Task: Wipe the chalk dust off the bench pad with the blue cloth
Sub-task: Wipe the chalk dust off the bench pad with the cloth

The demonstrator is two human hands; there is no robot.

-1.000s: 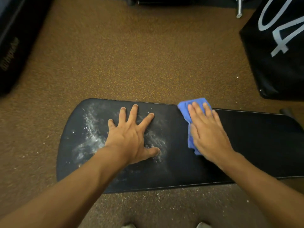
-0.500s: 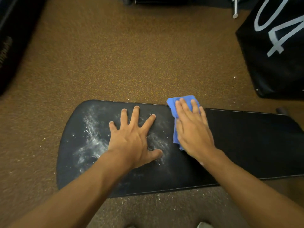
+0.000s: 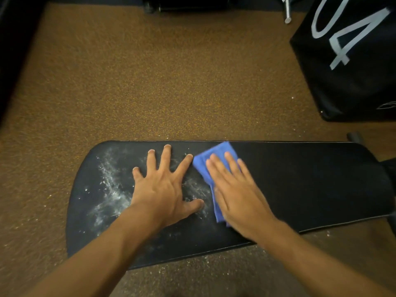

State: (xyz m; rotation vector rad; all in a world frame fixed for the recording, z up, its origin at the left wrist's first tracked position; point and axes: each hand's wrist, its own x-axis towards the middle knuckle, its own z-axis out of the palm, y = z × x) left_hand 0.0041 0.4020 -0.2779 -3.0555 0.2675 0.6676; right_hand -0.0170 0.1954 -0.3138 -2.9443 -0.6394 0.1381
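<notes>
A long black bench pad (image 3: 300, 185) lies across the view. White chalk dust (image 3: 111, 189) streaks its left end, with more around my left thumb. My left hand (image 3: 165, 189) presses flat on the pad with fingers spread, in the middle of the dust. My right hand (image 3: 240, 194) presses flat on the folded blue cloth (image 3: 206, 166), just right of my left hand. The cloth shows beyond my fingertips and along my hand's left side; the rest is hidden under my palm. The pad to the right of the cloth looks free of dust.
Brown speckled floor (image 3: 171, 82) surrounds the bench, with chalk specks near the pad's front edge. A black box with white numerals (image 3: 351, 61) stands at the far right. Dark equipment (image 3: 188, 3) lines the top and left edges.
My right hand has slid the blue cloth leftward along the pad, up close to my left hand. My left hand has stayed pressed in place.
</notes>
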